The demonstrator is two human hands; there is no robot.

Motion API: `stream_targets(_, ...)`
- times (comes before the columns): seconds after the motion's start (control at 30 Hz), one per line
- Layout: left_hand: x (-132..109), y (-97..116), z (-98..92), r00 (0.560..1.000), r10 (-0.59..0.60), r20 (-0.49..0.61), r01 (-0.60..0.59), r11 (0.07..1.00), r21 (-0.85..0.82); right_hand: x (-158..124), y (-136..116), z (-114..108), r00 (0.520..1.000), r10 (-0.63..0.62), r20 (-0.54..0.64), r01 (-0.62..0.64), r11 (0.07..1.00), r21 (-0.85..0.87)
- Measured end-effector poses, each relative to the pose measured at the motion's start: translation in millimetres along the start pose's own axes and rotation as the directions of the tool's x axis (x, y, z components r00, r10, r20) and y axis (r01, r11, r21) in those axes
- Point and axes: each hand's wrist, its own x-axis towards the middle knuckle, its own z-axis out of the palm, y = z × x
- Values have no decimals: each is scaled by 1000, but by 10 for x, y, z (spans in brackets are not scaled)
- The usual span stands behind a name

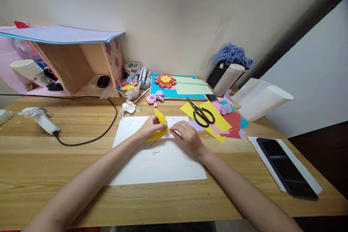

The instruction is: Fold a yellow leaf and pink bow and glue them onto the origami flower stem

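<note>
My left hand (150, 127) is closed around a yellow pleated paper (160, 116), whose folds fan out above and below the fingers. At the gathered middle of this paper, the fingertips of my right hand (188, 138) pinch together; part of the grip is hidden. Both hands are over a white sheet (163, 170) with small coloured marks. Black-handled scissors (202, 114) lie open on yellow paper pieces (221, 120) to the right of my right hand. A pink paper bow (156, 97) rests just beyond the hands.
A glue gun (40, 119) with a black cord lies left, before an open cardboard box (81, 61). A layered paper flower (165, 81) sits on a blue folder (160, 96) at the back. Rolled white paper (261, 98) and a phone (285, 166) are on the right.
</note>
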Motion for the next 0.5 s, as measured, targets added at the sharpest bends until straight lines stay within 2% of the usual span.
stream_targets(0.23, -6, 7, 32, 999, -28, -21, 24, 986, -165, 6, -1, -4, 1000, 0, 4, 0, 1000, 0)
stream_targets(0.5, -18, 36, 24, 999, -21, 26, 24, 991, -128, 12, 1, -14, 1000, -10, -9, 9, 1000, -12)
